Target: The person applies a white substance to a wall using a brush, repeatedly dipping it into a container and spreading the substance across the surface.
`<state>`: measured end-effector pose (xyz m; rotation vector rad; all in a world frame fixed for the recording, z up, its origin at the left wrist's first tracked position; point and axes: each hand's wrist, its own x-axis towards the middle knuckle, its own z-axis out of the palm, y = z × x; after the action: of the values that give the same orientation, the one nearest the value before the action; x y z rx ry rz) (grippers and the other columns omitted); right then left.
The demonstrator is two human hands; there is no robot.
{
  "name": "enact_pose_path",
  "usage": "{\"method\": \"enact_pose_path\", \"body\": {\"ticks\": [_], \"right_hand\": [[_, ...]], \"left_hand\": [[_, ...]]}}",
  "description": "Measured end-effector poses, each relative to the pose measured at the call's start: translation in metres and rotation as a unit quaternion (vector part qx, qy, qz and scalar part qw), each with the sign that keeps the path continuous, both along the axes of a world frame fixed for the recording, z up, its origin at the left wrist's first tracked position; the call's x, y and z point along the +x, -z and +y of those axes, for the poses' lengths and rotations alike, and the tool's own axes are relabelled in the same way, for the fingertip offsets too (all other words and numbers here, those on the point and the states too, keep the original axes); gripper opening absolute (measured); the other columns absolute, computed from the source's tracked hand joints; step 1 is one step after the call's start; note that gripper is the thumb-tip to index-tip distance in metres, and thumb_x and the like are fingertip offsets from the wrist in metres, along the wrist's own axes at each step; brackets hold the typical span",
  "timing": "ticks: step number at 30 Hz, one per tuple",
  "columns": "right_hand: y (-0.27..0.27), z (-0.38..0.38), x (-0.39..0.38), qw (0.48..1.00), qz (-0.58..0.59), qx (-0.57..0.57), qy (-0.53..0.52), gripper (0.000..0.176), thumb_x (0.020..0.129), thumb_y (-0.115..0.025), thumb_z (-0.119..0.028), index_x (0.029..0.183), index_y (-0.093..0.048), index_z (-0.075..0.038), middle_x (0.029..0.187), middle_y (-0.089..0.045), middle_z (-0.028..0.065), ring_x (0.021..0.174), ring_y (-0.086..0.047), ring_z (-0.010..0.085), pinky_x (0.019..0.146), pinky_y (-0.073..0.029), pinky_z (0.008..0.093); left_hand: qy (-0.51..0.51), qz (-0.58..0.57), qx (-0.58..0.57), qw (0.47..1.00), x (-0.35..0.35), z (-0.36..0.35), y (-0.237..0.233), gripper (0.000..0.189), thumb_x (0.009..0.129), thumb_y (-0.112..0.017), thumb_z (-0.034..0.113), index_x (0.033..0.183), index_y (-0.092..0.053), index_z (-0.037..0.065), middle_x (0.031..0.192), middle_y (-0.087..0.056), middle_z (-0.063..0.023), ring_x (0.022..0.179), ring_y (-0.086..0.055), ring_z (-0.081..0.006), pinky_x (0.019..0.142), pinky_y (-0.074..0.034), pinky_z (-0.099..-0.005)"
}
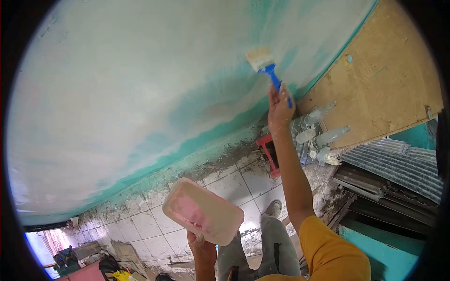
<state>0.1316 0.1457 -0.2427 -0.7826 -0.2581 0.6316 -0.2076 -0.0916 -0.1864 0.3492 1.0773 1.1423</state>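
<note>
A paint brush [268,69] with a blue handle and pale bristles is gripped in my right hand [281,105], its bristles at the wall [140,89]. White paint covers much of the wall, with turquoise showing through in patches and along the lower edge. Below, my left hand [200,242] holds a rectangular tub [206,211] by its near end. Whitish paint and a pink patch show inside the tub. Whether the bristles touch the wall is hard to tell.
A red stool [268,154] and several bottles [333,135] stand near the wall corner. Corrugated sheets [398,164] are stacked at the right beside a tan board [384,70]. Bags and boxes lie lower left on the stained tile floor [234,187].
</note>
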Motion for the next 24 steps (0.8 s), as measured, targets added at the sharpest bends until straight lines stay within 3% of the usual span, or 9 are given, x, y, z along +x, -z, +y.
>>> {"method": "enact_pose_path", "body": {"ticks": [5, 8, 12, 17, 19, 22, 24], "right_hand": [[0.132, -0.002, -0.004, 0.988, 0.102, -0.114, -0.007, 0.039, 0.098, -0.058, -0.020, 0.124, -0.053, 0.008, 0.112, -0.064, 0.0161, 0.104, -0.066, 0.0244, 0.090, -0.056, 0.0303], [0.186, -0.009, -0.002, 0.980, 0.102, -0.174, -0.004, 0.038, 0.097, -0.060, -0.019, 0.121, -0.054, 0.009, 0.112, -0.063, 0.0170, 0.100, -0.067, 0.0246, 0.087, -0.058, 0.0296], [0.156, -0.011, -0.001, 0.968, 0.082, -0.234, -0.023, 0.036, 0.099, -0.057, -0.020, 0.122, -0.053, 0.008, 0.111, -0.061, 0.0159, 0.099, -0.066, 0.0238, 0.087, -0.056, 0.0309], [0.020, 0.003, 0.003, 0.987, 0.011, -0.162, 0.015, 0.034, 0.099, -0.056, -0.020, 0.118, -0.056, 0.009, 0.108, -0.062, 0.0130, 0.099, -0.067, 0.0230, 0.084, -0.055, 0.0290], [-0.028, -0.003, 0.005, 0.998, -0.027, -0.055, 0.021, 0.035, 0.099, -0.055, -0.020, 0.119, -0.055, 0.008, 0.111, -0.061, 0.0132, 0.104, -0.066, 0.0233, 0.088, -0.054, 0.0291], [-0.048, -0.006, 0.014, 0.999, -0.025, 0.034, 0.002, 0.036, 0.099, -0.055, -0.020, 0.122, -0.053, 0.008, 0.114, -0.061, 0.0141, 0.109, -0.064, 0.0239, 0.091, -0.053, 0.0298], [-0.018, -0.001, 0.020, 1.000, -0.011, 0.019, -0.004, 0.037, 0.100, -0.054, -0.020, 0.123, -0.052, 0.008, 0.116, -0.060, 0.0149, 0.110, -0.063, 0.0243, 0.092, -0.053, 0.0304]], "left_hand": [[-0.011, 0.005, 0.011, 1.000, 0.001, -0.007, 0.011, 0.091, 0.073, -0.077, 0.030, 0.145, -0.027, 0.005, 0.141, -0.041, -0.0119, 0.130, -0.044, -0.0290, 0.108, -0.042, -0.0465], [-0.011, 0.004, 0.019, 1.000, -0.001, -0.013, 0.020, 0.092, 0.073, -0.077, 0.029, 0.146, -0.026, 0.005, 0.141, -0.041, -0.0116, 0.131, -0.044, -0.0290, 0.109, -0.041, -0.0464], [-0.013, -0.004, 0.017, 1.000, 0.007, -0.015, 0.016, 0.092, 0.072, -0.077, 0.029, 0.146, -0.026, 0.005, 0.141, -0.041, -0.0112, 0.131, -0.044, -0.0289, 0.108, -0.042, -0.0457], [-0.011, -0.012, 0.007, 1.000, 0.013, -0.018, 0.009, 0.092, 0.073, -0.077, 0.030, 0.146, -0.026, 0.005, 0.142, -0.041, -0.0117, 0.131, -0.044, -0.0289, 0.105, -0.045, -0.0447], [-0.010, -0.012, 0.008, 1.000, 0.014, -0.017, 0.009, 0.092, 0.073, -0.077, 0.031, 0.146, -0.026, 0.005, 0.142, -0.041, -0.0117, 0.131, -0.044, -0.0290, 0.106, -0.045, -0.0447], [-0.011, -0.012, 0.013, 1.000, 0.016, -0.018, 0.011, 0.093, 0.073, -0.077, 0.031, 0.146, -0.025, 0.005, 0.142, -0.041, -0.0117, 0.131, -0.044, -0.0291, 0.107, -0.044, -0.0450], [-0.015, -0.013, 0.020, 1.000, 0.018, -0.018, 0.012, 0.093, 0.072, -0.077, 0.030, 0.146, -0.025, 0.005, 0.142, -0.041, -0.0117, 0.131, -0.044, -0.0292, 0.107, -0.044, -0.0452]]}}
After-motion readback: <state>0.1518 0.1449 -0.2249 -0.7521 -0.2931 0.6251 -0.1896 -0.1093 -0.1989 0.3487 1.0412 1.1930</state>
